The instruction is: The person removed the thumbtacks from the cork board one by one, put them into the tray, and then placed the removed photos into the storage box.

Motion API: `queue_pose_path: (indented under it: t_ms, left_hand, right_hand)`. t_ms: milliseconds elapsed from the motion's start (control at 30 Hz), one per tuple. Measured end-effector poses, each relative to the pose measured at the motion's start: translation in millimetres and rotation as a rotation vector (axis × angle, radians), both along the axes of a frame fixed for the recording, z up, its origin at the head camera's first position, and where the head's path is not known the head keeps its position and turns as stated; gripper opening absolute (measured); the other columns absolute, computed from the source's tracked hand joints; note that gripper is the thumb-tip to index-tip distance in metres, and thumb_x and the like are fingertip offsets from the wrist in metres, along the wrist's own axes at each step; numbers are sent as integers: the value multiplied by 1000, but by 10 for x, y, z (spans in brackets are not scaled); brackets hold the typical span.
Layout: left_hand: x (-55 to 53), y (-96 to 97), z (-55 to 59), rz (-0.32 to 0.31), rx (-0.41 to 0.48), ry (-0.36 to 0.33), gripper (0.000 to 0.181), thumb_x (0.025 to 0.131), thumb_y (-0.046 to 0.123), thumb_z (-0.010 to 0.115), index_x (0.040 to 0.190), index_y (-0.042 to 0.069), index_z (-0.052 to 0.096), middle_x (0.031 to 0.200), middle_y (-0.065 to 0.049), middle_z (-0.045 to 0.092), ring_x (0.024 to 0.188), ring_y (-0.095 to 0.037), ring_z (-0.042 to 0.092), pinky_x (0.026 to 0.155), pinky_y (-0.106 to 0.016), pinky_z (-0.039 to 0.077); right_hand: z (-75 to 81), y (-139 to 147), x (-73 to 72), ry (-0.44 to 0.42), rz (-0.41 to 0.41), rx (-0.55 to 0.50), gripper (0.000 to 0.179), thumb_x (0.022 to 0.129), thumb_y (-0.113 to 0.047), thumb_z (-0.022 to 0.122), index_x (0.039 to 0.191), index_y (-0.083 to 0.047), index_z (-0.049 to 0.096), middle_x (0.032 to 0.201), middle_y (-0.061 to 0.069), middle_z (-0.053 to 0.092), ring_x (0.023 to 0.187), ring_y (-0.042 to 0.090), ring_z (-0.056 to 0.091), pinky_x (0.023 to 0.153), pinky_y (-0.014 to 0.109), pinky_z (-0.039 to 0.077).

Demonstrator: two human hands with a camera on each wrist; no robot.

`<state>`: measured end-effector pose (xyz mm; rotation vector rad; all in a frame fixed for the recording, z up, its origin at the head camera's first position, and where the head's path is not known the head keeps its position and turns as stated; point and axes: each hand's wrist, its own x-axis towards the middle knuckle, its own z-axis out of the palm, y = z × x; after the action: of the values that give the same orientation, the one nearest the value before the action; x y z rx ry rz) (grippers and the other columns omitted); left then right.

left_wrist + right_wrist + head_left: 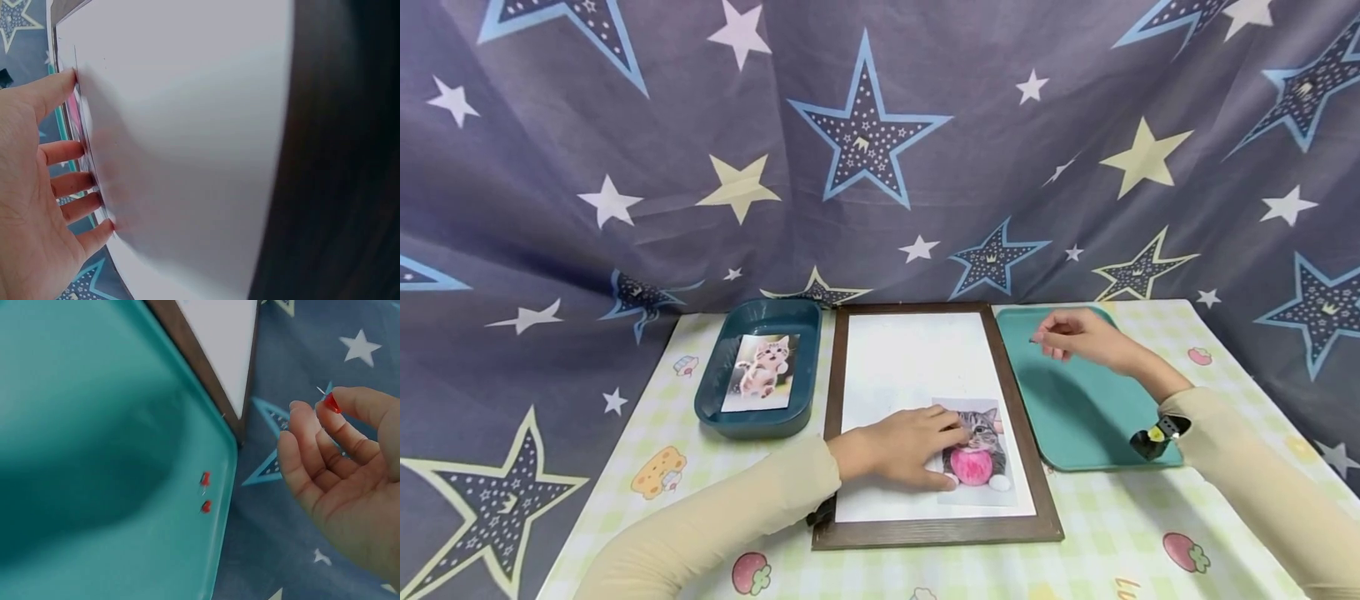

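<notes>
My left hand (910, 446) rests with spread fingers on the left side of a photo of a grey tabby cat with a pink ball (973, 468). That photo lies at the lower right of a white board with a brown wooden frame (831, 450); my fingers cover part of it. Above a green tray (1045, 408), my right hand (1078, 335) is raised. In the right wrist view, its thumb and index finger pinch a red push pin (332, 403), the metal point facing away from the palm. Two more red push pins (205, 479) lie in the tray.
Left of the board stands a dark teal bin (805, 379) with a kitten photo (765, 371) in it. A checked tablecloth (700, 542) covers the table. Behind hangs a dark curtain with stars (970, 167). The green tray sits close against the board's right side.
</notes>
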<state>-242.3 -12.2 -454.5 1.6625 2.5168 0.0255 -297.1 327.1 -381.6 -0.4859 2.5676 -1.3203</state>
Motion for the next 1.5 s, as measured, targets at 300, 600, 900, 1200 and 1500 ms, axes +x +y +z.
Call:
queue_pose_path:
  t_ms: [300, 600, 900, 1200, 1500]
  left_hand:
    - [6, -3, 16, -5, -1, 0, 73, 96, 62, 57, 154, 19, 43, 151, 2, 47, 137, -14, 46, 119, -28, 38]
    - [17, -8, 29, 6, -12, -8, 74, 97, 62, 57, 155, 19, 42, 151, 2, 47, 138, -15, 46, 119, -29, 37]
    - [24, -2, 31, 11, -18, -4, 73, 96, 61, 58, 155, 20, 42, 150, 2, 48, 137, -15, 47, 118, -29, 38]
    - [7, 2, 3, 15, -17, -10, 73, 97, 62, 57, 155, 20, 42, 151, 2, 47, 138, -15, 46, 119, -29, 38]
    - [8, -1, 13, -5, -3, 5, 74, 97, 61, 58, 155, 19, 42, 149, 1, 48, 136, -15, 47, 118, -29, 39]
  right_hand:
    - [-117, 116, -74, 48, -12, 139, 18, 105, -12, 57, 108, 4, 64, 81, 8, 65, 70, 16, 61, 66, 32, 57]
    - [-190, 161, -120, 61, -19, 215, 21, 104, -14, 59, 106, 6, 65, 84, 16, 67, 72, 23, 64, 65, 35, 57]
    - [-282, 228, -160, 58, -8, 230, 19, 103, -11, 60, 106, 7, 65, 86, 16, 69, 75, 22, 67, 67, 35, 59]
    - [-332, 298, -211, 34, 7, 262, 18, 103, -8, 59, 106, 9, 64, 86, 17, 69, 75, 24, 66, 67, 36, 58]
    - [-406, 332, -262, -15, 12, 294, 16, 102, -6, 57, 104, 8, 64, 83, 18, 69, 72, 23, 65, 61, 33, 54]
